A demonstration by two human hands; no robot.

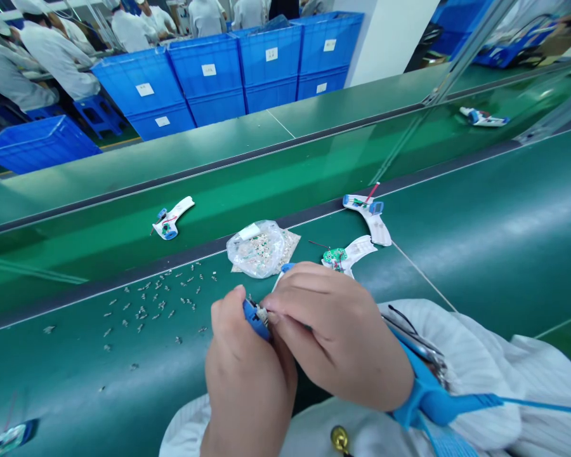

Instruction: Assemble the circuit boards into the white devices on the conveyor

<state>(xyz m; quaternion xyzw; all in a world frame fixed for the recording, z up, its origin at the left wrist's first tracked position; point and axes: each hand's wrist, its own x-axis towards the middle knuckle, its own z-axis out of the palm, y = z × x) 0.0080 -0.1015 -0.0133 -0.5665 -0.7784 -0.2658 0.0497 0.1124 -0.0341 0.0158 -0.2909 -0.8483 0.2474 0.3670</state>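
Note:
In the middle of the head view, my left hand (247, 374) is closed around a blue plastic part (255, 319) with a dark slot in its face. My right hand (342, 330) pinches at a small light-coloured metal piece (263, 315) against that part; the fingers partly cover it. Another bit of blue plastic (288, 267) shows behind my right knuckles. Just beyond my hands lie a white curved housing (361, 246) with a green circuit board (334, 255) and a clear plastic bag (257, 249) of tiny parts.
Many small metal parts (143, 311) are scattered at left. More white-and-blue housings sit on the bench (374, 219) and the green conveyor belt (174, 218). A blue-edged assembly (14, 437) lies at lower left. Stacked blue crates (209, 70) and co-workers in white (57, 54) are behind.

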